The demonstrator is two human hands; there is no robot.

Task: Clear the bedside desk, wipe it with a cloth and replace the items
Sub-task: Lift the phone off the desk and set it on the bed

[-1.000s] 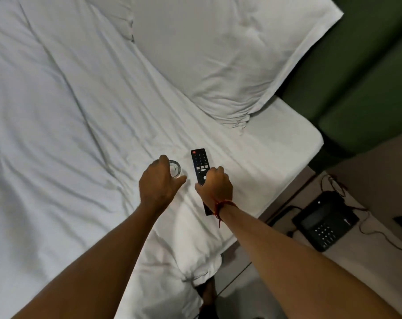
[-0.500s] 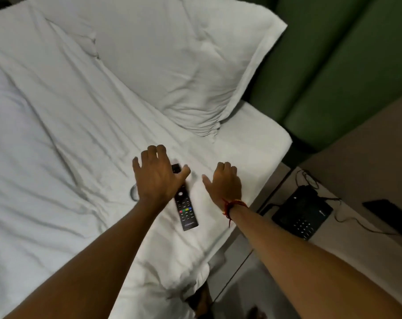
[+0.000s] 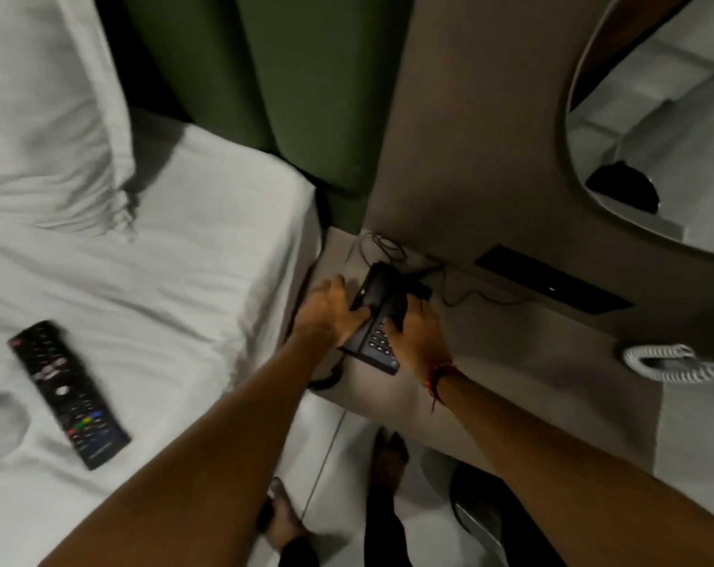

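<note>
Beside the bed (image 3: 183, 259), on the desk (image 3: 510, 362), our left hand (image 3: 326, 317) and right hand (image 3: 416, 333) curl their fingers around the black telephone (image 3: 381, 321), gripping both sides.

Bare desk top (image 3: 510, 362) lies open at 3 o'clock of the telephone (image 3: 377, 321). At 12 o'clock its cords (image 3: 449, 288) tangle against the wall (tight there); the bed edge (image 3: 281, 255) crowds 9 o'clock, a coiled white cord (image 3: 666, 362) farther right.
</note>
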